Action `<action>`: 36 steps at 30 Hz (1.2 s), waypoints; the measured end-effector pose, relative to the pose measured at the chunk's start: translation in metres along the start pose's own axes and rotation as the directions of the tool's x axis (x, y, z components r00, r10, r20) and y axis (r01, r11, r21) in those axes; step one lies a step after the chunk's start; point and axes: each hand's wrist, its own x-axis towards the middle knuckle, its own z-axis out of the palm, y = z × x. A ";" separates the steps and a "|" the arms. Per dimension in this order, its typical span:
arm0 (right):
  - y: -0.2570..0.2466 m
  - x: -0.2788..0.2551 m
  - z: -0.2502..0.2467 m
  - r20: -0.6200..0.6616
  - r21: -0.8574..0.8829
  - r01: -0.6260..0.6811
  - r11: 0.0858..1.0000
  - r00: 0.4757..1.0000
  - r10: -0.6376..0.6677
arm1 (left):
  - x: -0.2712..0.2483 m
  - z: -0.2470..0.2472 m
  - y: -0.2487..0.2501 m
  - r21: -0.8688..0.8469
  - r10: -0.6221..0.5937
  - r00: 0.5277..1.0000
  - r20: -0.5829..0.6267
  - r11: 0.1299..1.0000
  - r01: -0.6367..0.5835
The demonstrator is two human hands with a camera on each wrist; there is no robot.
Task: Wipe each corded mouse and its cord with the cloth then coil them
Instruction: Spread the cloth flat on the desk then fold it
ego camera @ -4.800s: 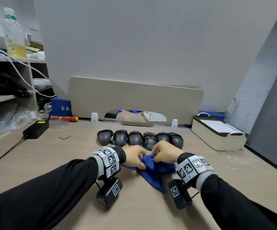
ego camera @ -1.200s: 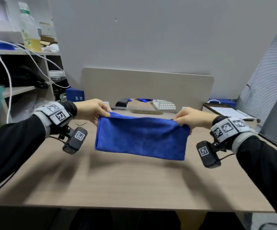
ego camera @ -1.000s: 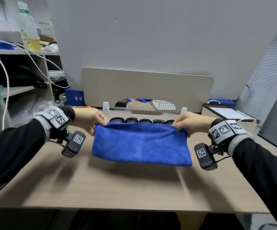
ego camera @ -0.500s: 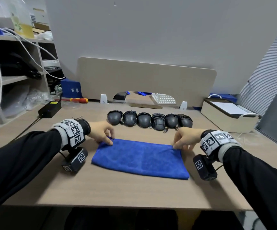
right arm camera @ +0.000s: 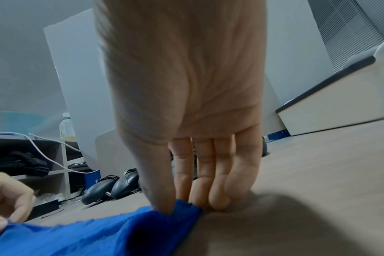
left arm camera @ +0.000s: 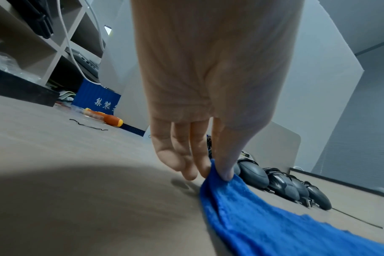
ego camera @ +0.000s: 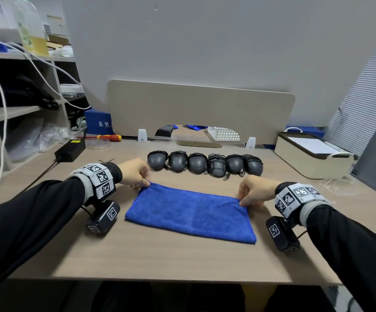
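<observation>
The cloth (ego camera: 190, 213) lies flat mid-surface, near the front edge. The left hand (ego camera: 135, 174) and the right hand (ego camera: 253, 191) each pinch a far corner — likely to spread it smooth. The mice (ego camera: 205, 163), cords wrapped, wait in a row behind it — untouched.

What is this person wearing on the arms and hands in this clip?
Both arms are in long black sleeves. Each wrist carries a grey band tiled with square black-and-white coded markers, with a black cuff at its hand end. Under each wrist hangs a small black camera box bearing a similar marker, with a thin black cable. The left hand and right hand are bare: no gloves.
</observation>
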 end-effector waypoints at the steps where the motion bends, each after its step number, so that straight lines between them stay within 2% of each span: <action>1: 0.000 0.000 0.000 -0.010 -0.008 -0.001 1.000 1.000 0.001 | 0.001 0.001 0.000 0.010 -0.004 0.999 -0.034 1.000 0.004; 4: -0.001 0.001 0.001 -0.038 0.005 -0.001 1.000 0.999 0.001 | 0.004 0.005 0.001 0.042 -0.015 0.994 -0.111 0.999 0.020; 8: 0.001 0.002 0.002 -0.047 0.011 0.007 1.000 0.999 -0.007 | 0.004 0.009 0.005 0.082 -0.026 0.997 -0.071 0.996 0.032; 11: 0.003 0.002 0.003 0.015 0.047 -0.017 0.999 1.000 0.016 | 0.004 0.010 0.005 0.093 0.038 0.998 -0.045 0.995 -0.034; 13: 0.003 0.003 0.002 0.027 0.062 -0.031 0.998 0.999 0.029 | 0.004 0.009 0.006 0.169 0.078 0.997 -0.021 0.983 -0.074; 17: 0.001 0.004 0.003 0.038 0.057 -0.052 0.997 0.998 0.050 | 0.006 0.011 0.008 0.202 0.055 0.998 -0.005 0.978 -0.053; 24: -0.001 0.001 0.002 0.007 0.049 -0.049 0.998 0.999 0.048 | 0.011 0.011 0.004 0.141 -0.025 0.999 0.023 0.990 0.022; 28: 0.000 0.000 0.001 0.015 0.084 -0.056 0.995 0.998 0.055 | 0.011 0.011 0.005 0.058 -0.027 0.999 0.033 0.998 0.025; 31: 0.000 -0.003 0.002 0.011 0.130 -0.052 0.990 0.999 0.051 | 0.011 0.011 0.004 0.088 -0.032 0.997 0.076 0.996 0.025; 36: 0.002 -0.003 0.001 -0.032 0.106 -0.014 0.994 0.999 0.018 | 0.009 0.010 0.005 0.030 0.016 0.999 0.039 0.999 -0.017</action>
